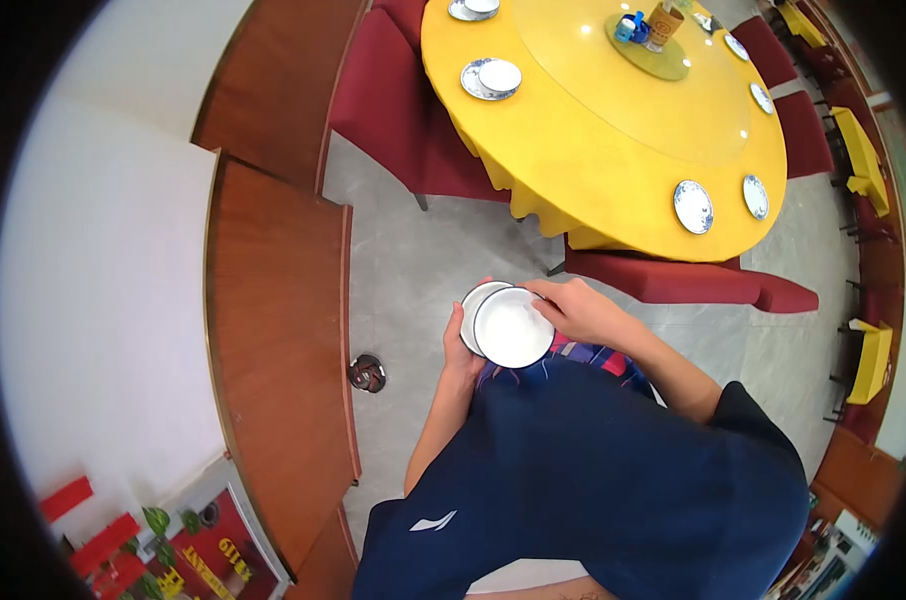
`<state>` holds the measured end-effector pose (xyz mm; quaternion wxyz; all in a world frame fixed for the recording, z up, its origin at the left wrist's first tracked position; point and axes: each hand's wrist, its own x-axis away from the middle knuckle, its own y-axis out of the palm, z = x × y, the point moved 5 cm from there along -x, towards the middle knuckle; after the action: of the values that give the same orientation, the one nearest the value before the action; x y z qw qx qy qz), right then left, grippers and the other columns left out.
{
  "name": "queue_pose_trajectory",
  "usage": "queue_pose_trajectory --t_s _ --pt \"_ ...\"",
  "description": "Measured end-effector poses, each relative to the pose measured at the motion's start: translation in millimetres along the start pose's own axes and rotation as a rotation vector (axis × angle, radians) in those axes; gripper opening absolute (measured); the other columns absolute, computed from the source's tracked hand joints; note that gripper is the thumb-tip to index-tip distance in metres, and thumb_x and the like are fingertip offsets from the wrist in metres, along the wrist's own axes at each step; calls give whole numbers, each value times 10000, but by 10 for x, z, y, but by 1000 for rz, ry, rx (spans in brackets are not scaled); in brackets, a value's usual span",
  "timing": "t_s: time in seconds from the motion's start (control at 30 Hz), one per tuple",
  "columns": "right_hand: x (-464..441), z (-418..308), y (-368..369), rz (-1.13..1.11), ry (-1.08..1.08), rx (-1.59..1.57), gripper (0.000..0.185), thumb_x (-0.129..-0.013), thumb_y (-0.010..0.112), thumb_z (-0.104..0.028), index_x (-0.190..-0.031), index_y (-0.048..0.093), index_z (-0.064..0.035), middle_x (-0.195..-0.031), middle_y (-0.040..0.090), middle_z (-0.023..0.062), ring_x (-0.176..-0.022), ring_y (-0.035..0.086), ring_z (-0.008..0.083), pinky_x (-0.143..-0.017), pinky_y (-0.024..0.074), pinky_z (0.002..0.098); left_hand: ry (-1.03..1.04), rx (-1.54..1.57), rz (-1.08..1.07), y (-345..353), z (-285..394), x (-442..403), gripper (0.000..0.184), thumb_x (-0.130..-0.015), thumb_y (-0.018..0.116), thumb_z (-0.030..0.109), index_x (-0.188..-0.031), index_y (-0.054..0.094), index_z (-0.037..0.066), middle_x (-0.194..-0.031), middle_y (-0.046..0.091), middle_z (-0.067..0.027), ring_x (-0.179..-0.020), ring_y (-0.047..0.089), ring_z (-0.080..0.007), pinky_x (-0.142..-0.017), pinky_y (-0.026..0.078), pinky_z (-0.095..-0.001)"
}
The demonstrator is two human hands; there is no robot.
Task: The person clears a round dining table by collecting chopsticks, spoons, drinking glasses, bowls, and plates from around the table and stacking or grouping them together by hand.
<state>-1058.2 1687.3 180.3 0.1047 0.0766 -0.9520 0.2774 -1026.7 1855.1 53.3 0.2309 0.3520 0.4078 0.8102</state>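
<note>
Two white bowls with dark rims are held in front of my body in the head view. The front bowl overlaps the back bowl, which shows only along its left side. My left hand is closed around the left side of the back bowl, thumb up along its edge. My right hand grips the rim of the front bowl at its upper right, with fingers reaching over the inside. Whether more bowls sit beneath these two is hidden.
Ahead is a round table with a yellow cloth, bearing patterned plates, some with bowls. Dark red chairs surround it. Wooden wall panelling runs along my left, with a dark round object on the floor beside it.
</note>
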Motion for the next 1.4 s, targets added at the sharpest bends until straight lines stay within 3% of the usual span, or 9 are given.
queue_pose_trajectory --t_s 0.4,0.7,0.77,0.83,0.87,0.97,1.1,1.3,1.4 --pt "-1315 -358 442 98 88 249 333 -904 538 -167 -1220 586 -73 -745 659 232 -664 644 412 -623 513 521 -44 -37 -59 -540 1101 -507 649 -952 425 418 -1425 382 -25 -1373 508 -192 -1241 524 -309 -1048 426 -413" --pt "-2915 -436 64 268 -85 283 329 -936 565 -291 -1188 593 -81 -741 661 178 -668 658 344 -584 514 437 -62 -196 -20 -552 2645 -1534 736 -856 508 466 -1415 402 0 -1346 522 -216 -1230 526 -355 -1038 436 -441" --pt "-3428 98 -323 721 -174 -83 378 -917 593 -352 -1186 565 -89 -711 663 154 -580 662 271 -562 525 384 -21 -127 -84 -570 3015 -1779 771 -832 517 513 -1411 410 15 -1336 522 -238 -1239 501 -426 -1042 427 -485" --pt "-3794 956 -752 715 521 -469 425 -913 600 -421 -1135 574 -60 -701 653 145 -518 626 212 -500 495 349 -46 -142 -151 -579 3344 -1957 792 -819 522 565 -1417 404 59 -1337 508 -256 -1245 482 -466 -968 471 -584" --pt "-3960 1578 -811 838 577 -636 530 -939 545 -505 -1132 540 -11 -789 629 144 -430 530 152 -380 411 293 -37 -175 -159 -619 3464 -2018 794 -817 523 573 -1418 400 69 -1343 502 -252 -1247 479 -467 -950 477 -603" --pt "-4360 2885 -956 912 860 -1015 613 -904 567 -554 -1045 525 40 -751 620 177 -457 512 164 -364 367 264 -51 -177 -101 -658 3758 -2129 791 -820 517 586 -1419 394 85 -1349 493 -241 -1244 478 -470 -922 490 -617" --pt "-4618 3297 -929 982 988 -1160 553 -915 546 -510 -973 547 40 -761 639 180 -471 508 168 -369 367 276 -82 -104 17 -872 3962 -2331 781 -833 495 600 -1424 386 101 -1344 492 -225 -1224 490 -471 -893 511 -591" --pt "-4693 3445 -1063 1144 1045 -642 356 -877 469 -278 -724 624 4 -603 611 113 -461 539 180 -399 398 338 -236 -76 -35 -928 4249 -3059 769 -833 505 590 -1392 428 67 -1332 503 -251 -1229 482 -483 -955 475 -563" --pt "-4762 3216 -1161 1248 936 -374 395 -884 484 -302 -666 625 -3 -551 578 78 -458 541 169 -451 422 308 -388 -63 -195 -825 4375 -3581 750 -828 520 550 -1386 436 56 -1347 499 -263 -1239 474 -491 -1017 425 -560"
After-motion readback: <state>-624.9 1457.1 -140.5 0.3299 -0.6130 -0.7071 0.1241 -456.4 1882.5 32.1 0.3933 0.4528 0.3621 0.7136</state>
